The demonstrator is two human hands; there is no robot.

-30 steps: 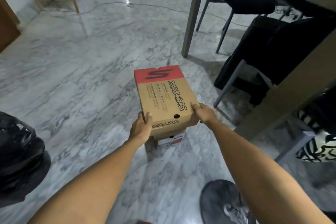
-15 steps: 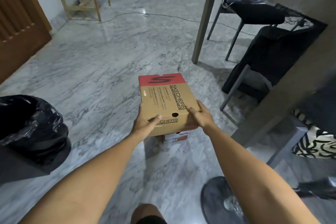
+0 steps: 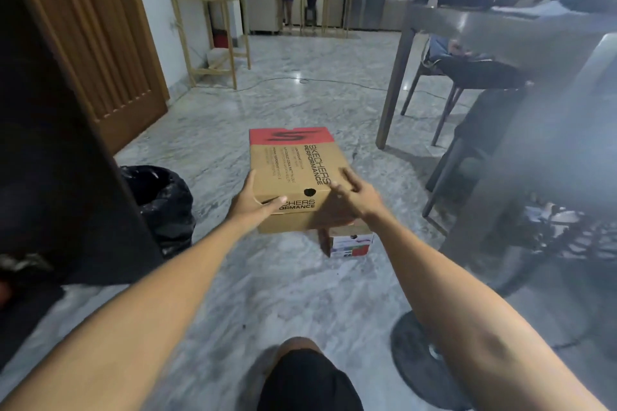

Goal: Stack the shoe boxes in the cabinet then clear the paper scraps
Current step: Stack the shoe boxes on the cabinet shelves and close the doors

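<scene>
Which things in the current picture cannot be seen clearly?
- Lower shoe box, head view: mostly hidden under the Skechers shoe box.
- Right hand: motion-blurred, so its grip is unclear.
- Cabinet: cut off by the left edge.
- Paper scraps: none visible.
- Dining table: blurred.

arms: both forearms bare from elbow to wrist; no sleeve reaches into view | left hand: bare; no ring, watch or glove | right hand: bare; blurred | leg: black shorts over one knee
</scene>
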